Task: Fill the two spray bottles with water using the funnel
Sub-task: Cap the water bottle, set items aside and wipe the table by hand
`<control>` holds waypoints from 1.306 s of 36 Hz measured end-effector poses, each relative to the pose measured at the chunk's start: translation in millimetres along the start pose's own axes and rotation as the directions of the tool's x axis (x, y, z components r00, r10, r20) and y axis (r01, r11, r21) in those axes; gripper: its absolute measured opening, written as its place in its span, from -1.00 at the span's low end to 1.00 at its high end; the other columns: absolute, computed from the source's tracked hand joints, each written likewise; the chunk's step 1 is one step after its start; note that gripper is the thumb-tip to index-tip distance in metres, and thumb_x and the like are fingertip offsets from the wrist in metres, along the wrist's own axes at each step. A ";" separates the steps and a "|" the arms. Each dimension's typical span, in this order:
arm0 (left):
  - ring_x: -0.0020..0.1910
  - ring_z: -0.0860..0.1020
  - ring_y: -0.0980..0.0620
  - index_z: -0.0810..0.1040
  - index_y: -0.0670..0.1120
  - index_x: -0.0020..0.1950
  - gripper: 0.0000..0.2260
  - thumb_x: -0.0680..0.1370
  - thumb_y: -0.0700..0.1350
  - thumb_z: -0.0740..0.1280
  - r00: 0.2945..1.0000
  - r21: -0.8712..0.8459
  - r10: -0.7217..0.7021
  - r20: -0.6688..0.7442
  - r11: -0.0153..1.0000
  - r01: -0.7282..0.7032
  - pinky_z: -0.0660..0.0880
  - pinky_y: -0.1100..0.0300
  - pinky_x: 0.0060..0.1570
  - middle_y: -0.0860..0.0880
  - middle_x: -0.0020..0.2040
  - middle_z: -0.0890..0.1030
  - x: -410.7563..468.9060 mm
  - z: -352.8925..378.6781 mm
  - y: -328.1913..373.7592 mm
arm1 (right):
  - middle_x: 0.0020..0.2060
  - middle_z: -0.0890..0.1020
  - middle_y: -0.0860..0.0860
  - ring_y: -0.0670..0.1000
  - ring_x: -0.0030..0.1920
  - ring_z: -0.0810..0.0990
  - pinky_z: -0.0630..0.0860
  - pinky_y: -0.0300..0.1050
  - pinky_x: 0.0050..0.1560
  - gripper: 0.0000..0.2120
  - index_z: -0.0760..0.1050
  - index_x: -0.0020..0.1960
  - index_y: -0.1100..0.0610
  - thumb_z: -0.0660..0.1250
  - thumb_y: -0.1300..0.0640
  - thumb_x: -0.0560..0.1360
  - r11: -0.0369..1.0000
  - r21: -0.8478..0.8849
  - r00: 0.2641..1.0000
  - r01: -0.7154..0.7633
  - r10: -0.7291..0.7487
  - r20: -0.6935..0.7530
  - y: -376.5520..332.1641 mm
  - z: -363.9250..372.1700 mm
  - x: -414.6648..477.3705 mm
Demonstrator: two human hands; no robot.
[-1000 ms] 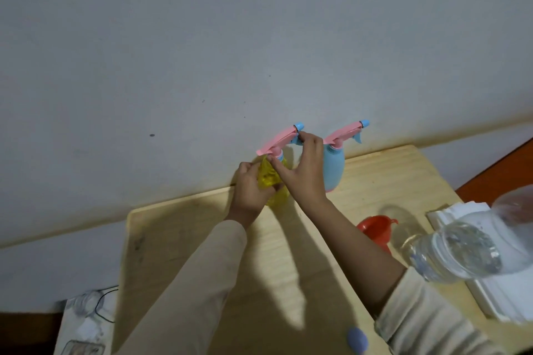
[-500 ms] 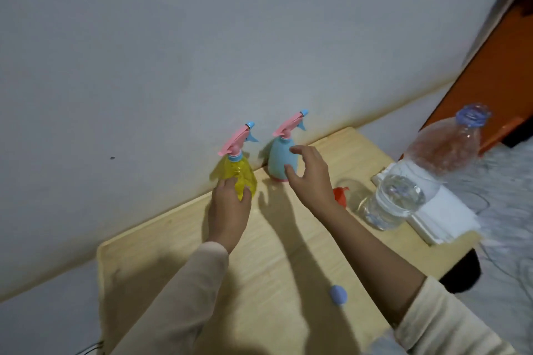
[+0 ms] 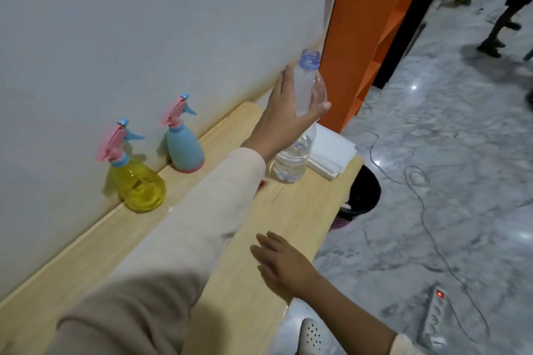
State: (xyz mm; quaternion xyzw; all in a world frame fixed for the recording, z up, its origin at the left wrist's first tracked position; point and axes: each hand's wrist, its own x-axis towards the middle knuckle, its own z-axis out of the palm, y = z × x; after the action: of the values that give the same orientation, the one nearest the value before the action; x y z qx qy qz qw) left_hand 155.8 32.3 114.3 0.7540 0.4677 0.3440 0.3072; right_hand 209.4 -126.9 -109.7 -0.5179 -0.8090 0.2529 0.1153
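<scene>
Two spray bottles with pink triggers stand against the wall: a clear yellow one (image 3: 141, 184) and an opaque blue one (image 3: 184, 150), both with their heads on. To their right stands a clear water bottle (image 3: 291, 164), uncapped and partly full. My left hand (image 3: 285, 115) reaches across and wraps around its upper part, thumb in front, fingers behind. Only a red sliver of the funnel (image 3: 262, 183) shows beside my left sleeve. My right hand (image 3: 277, 262) rests near the table's front edge, fingers apart and holding nothing.
The wooden table (image 3: 302, 210) runs along a white wall. A stack of white tissues (image 3: 331, 153) lies at its right end, with a black bin (image 3: 363, 193) on the floor below. Cables and a power strip (image 3: 435, 317) lie on the marble floor. People's legs (image 3: 501, 23) are far right.
Both hands left the spray bottles. The view swung right. My left hand reached over to the water bottle and closed around it; my right hand dropped back to the table's front edge.
</scene>
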 end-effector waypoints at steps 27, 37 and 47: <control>0.53 0.03 0.04 -0.11 0.01 0.56 -0.27 0.56 0.14 0.26 0.991 -0.038 -0.020 -0.132 0.999 0.015 0.05 0.27 0.34 0.00 0.57 0.00 7.0 23.9 -9.9 | -0.01 0.61 -0.04 -0.20 0.04 0.56 0.42 -0.52 0.01 -0.75 0.61 0.08 0.27 0.45 0.23 0.42 0.941 0.218 0.394 0.259 0.103 -0.913 -28.6 -300.0 68.5; 0.53 0.00 0.10 -0.16 0.10 0.55 -0.26 0.54 0.24 0.20 0.995 0.011 -0.039 -0.093 0.999 0.040 0.07 0.26 0.35 0.12 0.57 -0.06 11.6 22.3 -15.3 | 0.10 0.65 0.11 -0.07 0.15 0.58 0.46 -0.39 0.16 -0.69 0.60 0.13 0.25 0.47 0.25 0.39 0.913 0.297 0.718 0.281 0.006 -0.697 -16.8 -328.8 101.5; 0.53 0.05 0.09 -0.13 0.09 0.55 -0.30 0.56 0.17 0.23 0.997 -0.014 -0.053 -0.063 0.999 0.052 0.12 0.27 0.30 0.10 0.56 -0.02 15.5 16.7 -17.5 | 0.15 0.62 0.11 -0.19 0.12 0.56 0.46 -0.39 0.18 -0.73 0.57 0.16 0.28 0.39 0.30 0.46 0.895 0.386 0.880 0.224 -0.016 -0.474 -8.1 -346.5 109.7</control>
State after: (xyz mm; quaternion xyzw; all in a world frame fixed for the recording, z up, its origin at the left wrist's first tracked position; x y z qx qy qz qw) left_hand 165.6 50.6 94.6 0.7282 0.4946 0.3625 0.3060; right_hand 310.5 69.1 179.2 -0.4720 -0.7139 0.2873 0.4301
